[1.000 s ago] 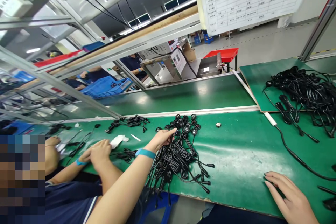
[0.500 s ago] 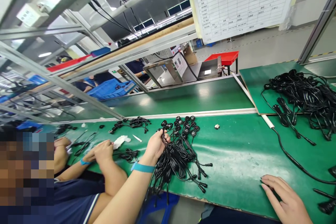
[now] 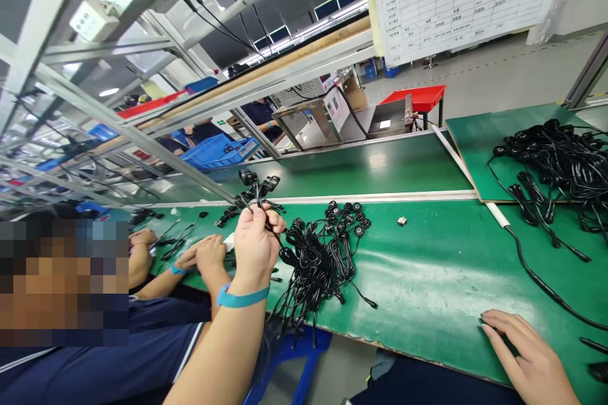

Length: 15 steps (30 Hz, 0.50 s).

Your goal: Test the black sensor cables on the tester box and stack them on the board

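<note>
The left hand point(image 3: 255, 242) grips a few black cables point(image 3: 259, 186) above the cable pile point(image 3: 318, 259). The right hand point(image 3: 527, 357), partly cut off, lies open on the desk point(image 3: 427, 278), perhaps covering something.

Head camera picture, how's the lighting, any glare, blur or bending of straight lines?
Head view: bright and even, with soft glare patches on the green matte work table; the grey metal frame rails splay and bow toward the left edge from the wide lens; the left hand lifting thin black cables is sharp; far background is soft.
</note>
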Tool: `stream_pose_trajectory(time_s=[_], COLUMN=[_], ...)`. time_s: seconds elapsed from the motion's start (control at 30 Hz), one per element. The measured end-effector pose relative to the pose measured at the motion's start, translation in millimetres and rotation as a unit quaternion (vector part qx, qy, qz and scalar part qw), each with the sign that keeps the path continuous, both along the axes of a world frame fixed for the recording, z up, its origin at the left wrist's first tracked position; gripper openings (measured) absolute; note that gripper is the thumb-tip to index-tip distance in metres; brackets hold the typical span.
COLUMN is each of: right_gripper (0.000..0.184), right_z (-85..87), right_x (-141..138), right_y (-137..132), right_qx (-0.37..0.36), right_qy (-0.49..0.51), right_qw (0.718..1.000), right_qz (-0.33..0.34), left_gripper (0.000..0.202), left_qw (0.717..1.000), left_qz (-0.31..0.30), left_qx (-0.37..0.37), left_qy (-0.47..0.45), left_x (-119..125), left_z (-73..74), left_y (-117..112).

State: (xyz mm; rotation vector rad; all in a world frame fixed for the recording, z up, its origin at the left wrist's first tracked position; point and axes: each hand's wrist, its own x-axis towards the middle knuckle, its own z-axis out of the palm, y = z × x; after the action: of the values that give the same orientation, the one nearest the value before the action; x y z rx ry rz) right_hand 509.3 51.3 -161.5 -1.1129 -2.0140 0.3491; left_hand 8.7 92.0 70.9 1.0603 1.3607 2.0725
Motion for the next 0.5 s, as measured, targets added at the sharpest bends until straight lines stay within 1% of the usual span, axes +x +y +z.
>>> stream_pose_trajectory(time_s=[0.1,0.23,0.3,0.4,0.5], right_gripper=[0.024,0.030,0.036,0.042,0.045], right_z=[-5.4,-8.9,-7.9,-2.2,11.7], right_x=[1,2,0,-8,-22], right_y=[-1,-1,1,7,17], right_qx=[-0.007,-0.056,-0.087,-0.141,-0.184], right_qy=[-0.007,-0.023,-0.026,-0.023,-0.003], right_qw=[1.000,0.998,0.996,0.990,0.983], right_qz=[-0.001,-0.018,-0.025,-0.006,0.016], left_gripper=[0.033,0.021,0.016,0.015,0.016], left_qw=[0.999,0.997,0.998,0.998,0.996], left_qz=[0.027,0.066,0.062,0.042,-0.001], left_qx=[0.023,0.032,0.021,0.021,0.028], left_qy=[0.015,0.010,-0.005,-0.039,-0.087], left_x=[4,3,2,6,22], left_z=[17.4,36.8,45.8,60.9,76.0], left_y=[-1,-1,-2,-7,-16])
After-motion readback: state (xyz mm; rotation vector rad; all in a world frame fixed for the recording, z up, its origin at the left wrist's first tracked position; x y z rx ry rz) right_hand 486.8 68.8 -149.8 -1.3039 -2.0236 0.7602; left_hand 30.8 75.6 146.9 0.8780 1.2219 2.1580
